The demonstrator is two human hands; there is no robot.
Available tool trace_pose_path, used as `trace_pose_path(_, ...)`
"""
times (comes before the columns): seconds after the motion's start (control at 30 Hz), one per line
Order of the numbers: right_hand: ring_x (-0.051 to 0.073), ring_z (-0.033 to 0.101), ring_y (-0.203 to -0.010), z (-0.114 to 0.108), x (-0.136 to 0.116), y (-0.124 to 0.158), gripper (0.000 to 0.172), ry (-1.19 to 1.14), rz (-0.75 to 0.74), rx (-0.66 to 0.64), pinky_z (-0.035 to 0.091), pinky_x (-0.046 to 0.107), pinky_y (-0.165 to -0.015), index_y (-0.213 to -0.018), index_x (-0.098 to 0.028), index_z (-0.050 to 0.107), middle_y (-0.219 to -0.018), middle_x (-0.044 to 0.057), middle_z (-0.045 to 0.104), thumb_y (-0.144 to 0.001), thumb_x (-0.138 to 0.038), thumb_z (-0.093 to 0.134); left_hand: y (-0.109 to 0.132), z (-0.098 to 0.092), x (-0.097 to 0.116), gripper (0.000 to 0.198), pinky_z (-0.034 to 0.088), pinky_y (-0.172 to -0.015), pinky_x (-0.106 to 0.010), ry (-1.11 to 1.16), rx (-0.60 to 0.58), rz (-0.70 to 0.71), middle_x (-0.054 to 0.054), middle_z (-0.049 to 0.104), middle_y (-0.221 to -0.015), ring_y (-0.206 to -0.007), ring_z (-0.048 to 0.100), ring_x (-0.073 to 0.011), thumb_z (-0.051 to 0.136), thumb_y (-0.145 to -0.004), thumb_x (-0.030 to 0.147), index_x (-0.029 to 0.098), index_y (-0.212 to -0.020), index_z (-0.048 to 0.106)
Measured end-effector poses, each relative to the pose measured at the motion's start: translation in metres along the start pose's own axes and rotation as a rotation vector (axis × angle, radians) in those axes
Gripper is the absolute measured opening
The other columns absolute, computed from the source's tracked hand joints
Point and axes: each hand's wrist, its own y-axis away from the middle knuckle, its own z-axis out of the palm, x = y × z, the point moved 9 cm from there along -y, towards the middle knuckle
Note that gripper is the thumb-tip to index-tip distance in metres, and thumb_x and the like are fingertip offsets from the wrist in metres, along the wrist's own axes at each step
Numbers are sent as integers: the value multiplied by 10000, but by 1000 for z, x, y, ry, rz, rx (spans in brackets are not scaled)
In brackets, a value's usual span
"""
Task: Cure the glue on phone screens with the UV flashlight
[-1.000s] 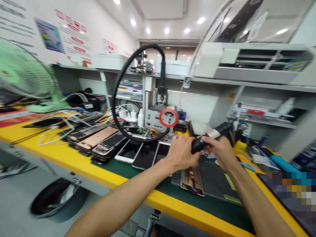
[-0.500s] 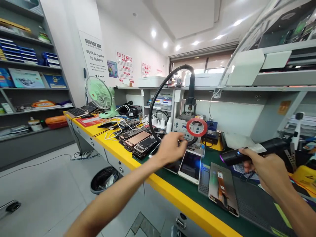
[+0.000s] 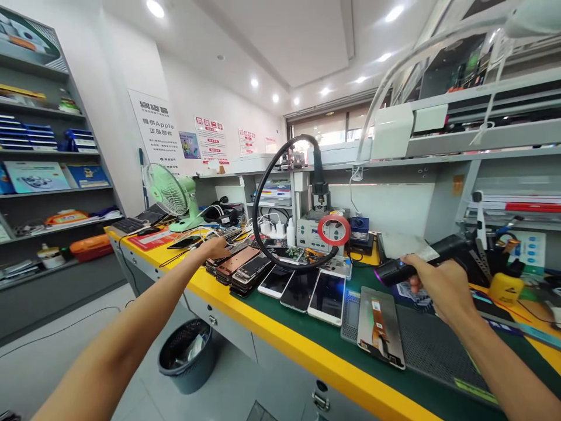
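My right hand (image 3: pixel 432 280) is closed round a black torch-like tool (image 3: pixel 421 260) whose tip glows purple. It hovers above a phone screen panel (image 3: pixel 380 326) that lies back side up on a grey work mat (image 3: pixel 433 345). My left hand (image 3: pixel 216 248) reaches far to the left, over the stacks of phones (image 3: pixel 239 266) and the white cables by the bench's yellow edge. Its fingers are curled and turned away, so what they touch is hidden.
Three phones (image 3: pixel 302 289) lie side by side on the green bench top. Behind them stand a hot-air station (image 3: pixel 319 231) with a looping black hose and a red ring. A green fan (image 3: pixel 169 196) stands at the left end, and a bin (image 3: pixel 188 354) on the floor.
My left hand let go of the black tool and swung left, from the middle phones to the stacks at the left. My view turned left and pulled back. My right hand kept the tool.
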Motion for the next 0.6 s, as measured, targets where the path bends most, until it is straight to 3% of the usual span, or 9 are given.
trace_pose_path(0.2, 165, 499, -359, -1, 3, -4, 278, 1, 1, -2, 394, 253, -356, -642, -152, 592, -443, 35, 545, -669, -376, 754, -18, 22, -6, 382, 562, -907, -434, -38, -135, -18, -95, 624, -1264, -1087, 642, -237, 633, -957, 389, 172, -1270, 607)
trace_pose_path(0.47, 161, 502, -371, -1, 5, -5, 289, -24, 0, -8, 398, 249, -357, -709, -162, 581, -460, 15, 552, -669, -387, 758, -17, 16, -7, 391, 560, -913, -447, -20, -118, 17, -95, 621, -1270, -1089, 639, -243, 629, -958, 391, 161, -1274, 604)
trace_pose_path(0.6, 171, 520, -391, -1, 5, -5, 290, -29, 4, -29, 404, 250, -361, -717, -166, 578, -468, 16, 556, -665, -381, 766, -12, 6, -3, 392, 562, -909, -444, 43, -39, 55, -85, 626, -1259, -1087, 640, -255, 633, -954, 401, 155, -1259, 615)
